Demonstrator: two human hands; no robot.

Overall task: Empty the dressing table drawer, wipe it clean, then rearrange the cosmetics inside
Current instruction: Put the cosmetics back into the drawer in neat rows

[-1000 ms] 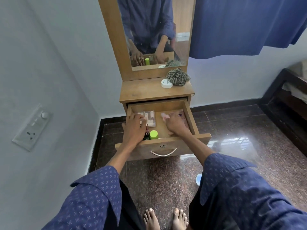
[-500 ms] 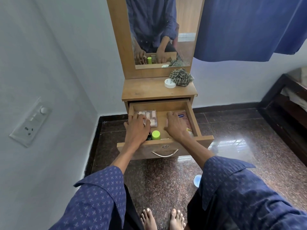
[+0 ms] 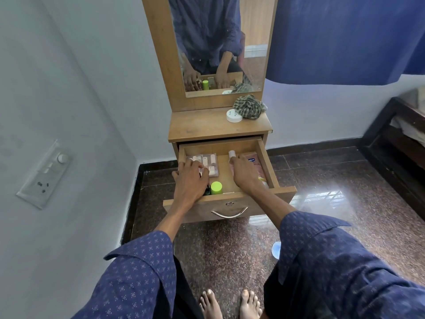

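Where left hand (image 3: 192, 180) rests, palette (image 3: 208, 163) (partly) hidden.

Both hands in open drawer (image 3: 264, 162), cosmetics inside

Soft, even daylight; room moderately bright. Strong window glare with grille pattern on polished granite floor (image 3: 326, 203), right of the drawer (image 3: 264, 157). Drawer interior shaded under both hands. Wide-angle distortion: walls and blue curtain (image 3: 345, 38) bow at edges. Centre sharp; near sleeves slightly soft. Mirror (image 3: 220, 42) reflection dimmer.
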